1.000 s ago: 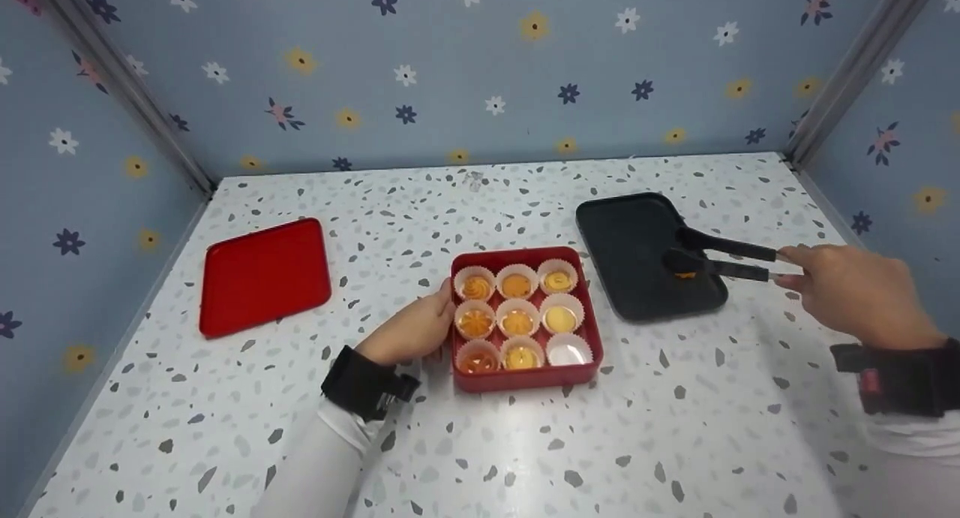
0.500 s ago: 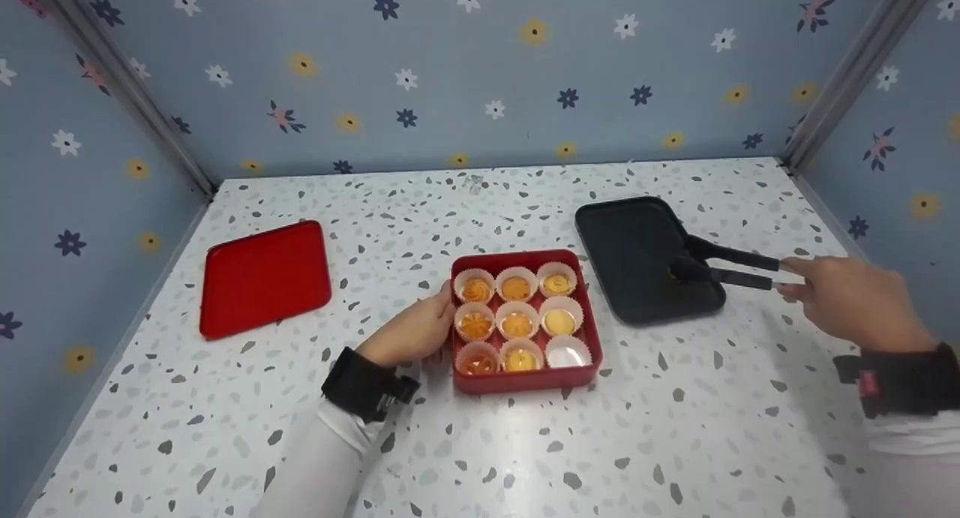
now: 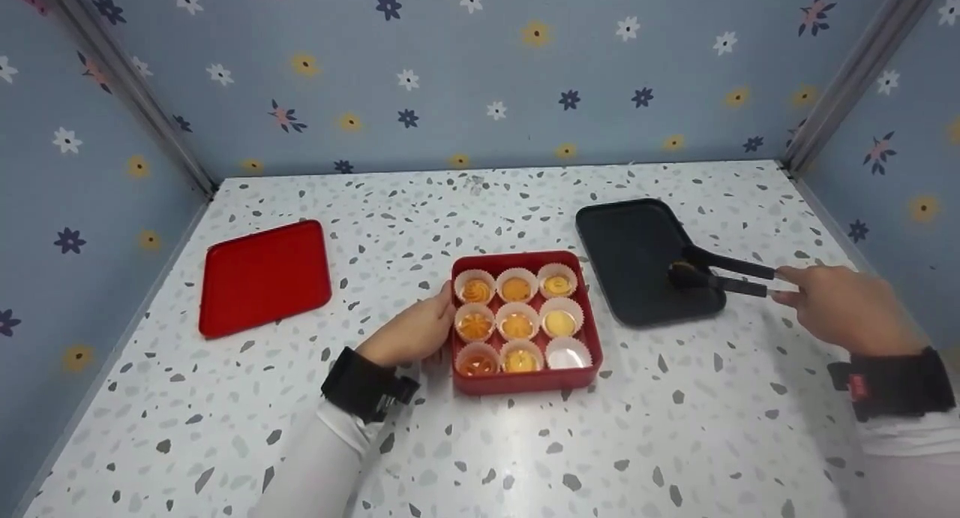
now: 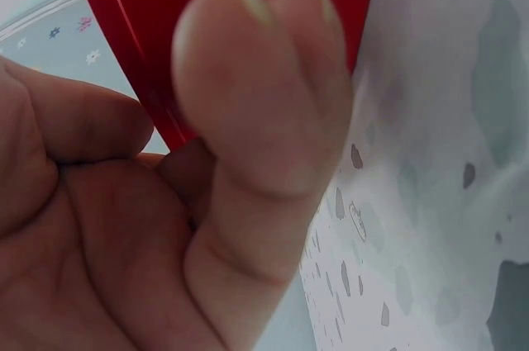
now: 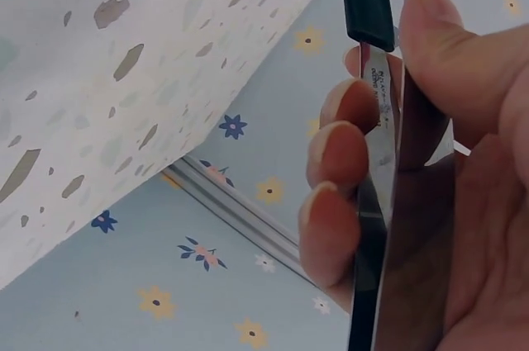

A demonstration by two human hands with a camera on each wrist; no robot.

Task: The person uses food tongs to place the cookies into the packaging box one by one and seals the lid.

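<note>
Btwn L hand (image 3: 409, 330) (touching) & R hand (image 3: 851, 308) w/ tongs (image 3: 739, 264): red box (image 3: 525, 383).

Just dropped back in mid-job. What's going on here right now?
A person's left hand rests against the left side of a red box. Eight of its paper cups hold small yellow and orange pieces; the near-right cup has none. The right hand grips tongs, their tips over a black tray by a brownish piece; whether they grip it is unclear. A flat red tray lies off to the left.
</note>
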